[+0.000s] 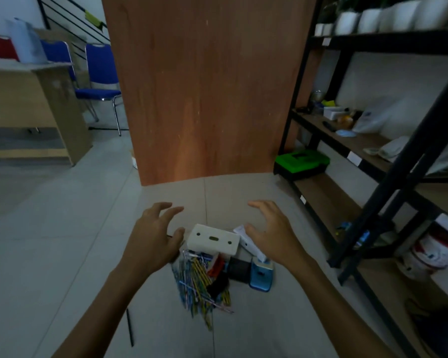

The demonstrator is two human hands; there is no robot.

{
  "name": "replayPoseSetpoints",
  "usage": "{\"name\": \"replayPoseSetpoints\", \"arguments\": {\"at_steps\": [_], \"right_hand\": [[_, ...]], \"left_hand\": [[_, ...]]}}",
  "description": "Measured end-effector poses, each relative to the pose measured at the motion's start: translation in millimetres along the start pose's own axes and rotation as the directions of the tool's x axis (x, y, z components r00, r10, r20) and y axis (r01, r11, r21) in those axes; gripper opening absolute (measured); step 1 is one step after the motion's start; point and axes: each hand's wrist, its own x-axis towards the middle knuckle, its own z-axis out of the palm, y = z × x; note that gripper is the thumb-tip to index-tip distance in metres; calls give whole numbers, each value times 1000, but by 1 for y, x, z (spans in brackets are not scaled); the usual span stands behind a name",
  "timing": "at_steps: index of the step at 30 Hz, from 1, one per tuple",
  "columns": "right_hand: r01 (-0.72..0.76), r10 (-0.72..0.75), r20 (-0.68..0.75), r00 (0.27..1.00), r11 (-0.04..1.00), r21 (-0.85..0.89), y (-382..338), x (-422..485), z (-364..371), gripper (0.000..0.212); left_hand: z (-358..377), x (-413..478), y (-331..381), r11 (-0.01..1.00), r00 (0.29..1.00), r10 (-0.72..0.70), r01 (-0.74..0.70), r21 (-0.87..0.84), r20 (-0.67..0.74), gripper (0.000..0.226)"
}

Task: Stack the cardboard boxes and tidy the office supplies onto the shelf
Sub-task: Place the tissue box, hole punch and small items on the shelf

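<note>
Office supplies, one heap | white plastic box (212,240) atop coloured pencils (197,277), blue sharpener (261,273) alongside | on the floor (62,228), near the black shelf unit (347,151) | left hand (153,236) and right hand (272,233) flank the box, fingers spread and loosely bent, gripping nothing.

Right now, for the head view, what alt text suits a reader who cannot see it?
A person's open left grip and right grip hover either side of a white box in a floor pile with coloured pencils and a small blue object; black shelf rack at right.
</note>
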Motion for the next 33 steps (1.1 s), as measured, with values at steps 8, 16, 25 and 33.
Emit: {"name": "replayPoseSetpoints", "arguments": {"at_steps": [8, 16, 25, 33], "right_hand": [[-122, 121, 37, 992, 991, 56, 98, -21, 93, 46], [-343, 333, 124, 935, 937, 70, 173, 36, 134, 43], [-566, 537, 262, 802, 823, 47, 296, 149, 222, 42], [-729, 675, 328, 661, 680, 71, 389, 204, 302, 46]], "left_hand": [[113, -42, -57, 995, 990, -93, 95, -14, 105, 47], [190, 24, -114, 976, 950, -181, 206, -75, 256, 48], [331, 142, -195, 949, 851, -269, 313, -25, 451, 49], [451, 211, -253, 862, 703, -422, 506, 14, 572, 54]]}}
